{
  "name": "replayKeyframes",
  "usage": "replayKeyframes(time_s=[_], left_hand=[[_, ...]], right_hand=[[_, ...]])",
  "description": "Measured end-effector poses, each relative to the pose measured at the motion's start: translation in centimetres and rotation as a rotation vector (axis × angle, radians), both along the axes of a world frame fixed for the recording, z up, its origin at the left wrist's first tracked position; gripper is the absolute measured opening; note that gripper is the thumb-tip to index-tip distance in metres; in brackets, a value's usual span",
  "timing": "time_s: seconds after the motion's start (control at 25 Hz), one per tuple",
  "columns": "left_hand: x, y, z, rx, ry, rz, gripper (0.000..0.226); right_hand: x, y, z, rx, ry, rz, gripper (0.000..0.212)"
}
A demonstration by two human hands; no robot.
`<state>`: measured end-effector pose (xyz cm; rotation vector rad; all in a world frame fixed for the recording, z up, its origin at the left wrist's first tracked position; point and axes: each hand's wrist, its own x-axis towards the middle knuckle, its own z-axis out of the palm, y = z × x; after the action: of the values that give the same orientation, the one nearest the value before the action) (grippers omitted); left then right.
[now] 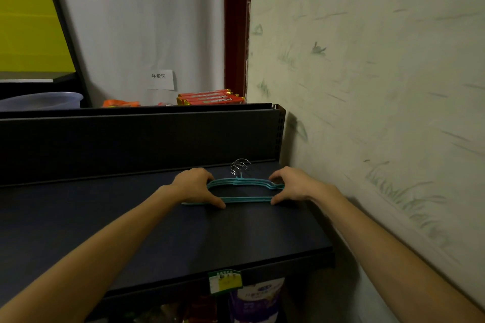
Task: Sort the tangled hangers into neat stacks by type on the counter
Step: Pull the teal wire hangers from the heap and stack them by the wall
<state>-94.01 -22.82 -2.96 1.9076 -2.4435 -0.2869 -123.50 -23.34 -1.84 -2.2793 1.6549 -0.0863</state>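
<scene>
Near the table's (157, 231) far right end, by the wall: teal hangers (244, 191) stacked flat. Left hand (195, 186) and right hand (291, 185) pinch opposite ends, fingers curled. Risk: uneven squeeze could skew stack, re-tangling metal hooks (240, 165)

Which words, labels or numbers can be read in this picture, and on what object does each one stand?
"补货区": on the white paper sign fixed to the grey wall behind the shelf.
Red snack packs on the shelf top: there is print, too blurred to read.
Green and yellow price tag on the shelf edge: too small to read.
Purple and white bag under the shelf: print blurred, unreadable.
</scene>
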Motion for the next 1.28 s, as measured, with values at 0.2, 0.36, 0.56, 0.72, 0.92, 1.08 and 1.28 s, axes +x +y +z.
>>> replayKeyframes(time_s=[0.2, 0.36, 0.56, 0.72, 0.92, 1.08, 1.28], left_hand=[[0.3, 1.0, -0.8, -0.115, 0.076, 0.029, 0.092], [2.2, 1.6, -1.2, -0.038, 0.221, 0.027, 0.079], [2.4, 2.0, -1.5, -0.066, 0.277, 0.088, 0.074], [2.8, 3.3, -2.9, -0.087, 0.388, 0.111, 0.076], [3.8, 6.3, -5.3, -0.218, 0.046, 0.089, 0.089], [10.3, 9.7, -5.3, -0.266, -0.068, 0.160, 0.089], [26.6, 18.2, -3.9, -0.370, -0.172, 0.298, 0.088]], right_hand=[[0.3, -1.2, 0.7, 0.033, 0.020, 0.017, 0.078], [0.5, -1.1, 0.0, 0.035, 0.011, 0.027, 0.078], [0.4, -1.4, -0.2, 0.029, 0.019, 0.027, 0.078], [0.6, -1.8, -0.1, 0.054, 0.061, 0.034, 0.084], [3.2, 2.1, -2.1, -0.187, 0.143, -0.045, 0.100], [10.9, 6.4, -3.5, -0.386, 0.123, -0.009, 0.104], [27.8, 10.9, -4.2, -0.504, -0.106, 0.103, 0.086]])
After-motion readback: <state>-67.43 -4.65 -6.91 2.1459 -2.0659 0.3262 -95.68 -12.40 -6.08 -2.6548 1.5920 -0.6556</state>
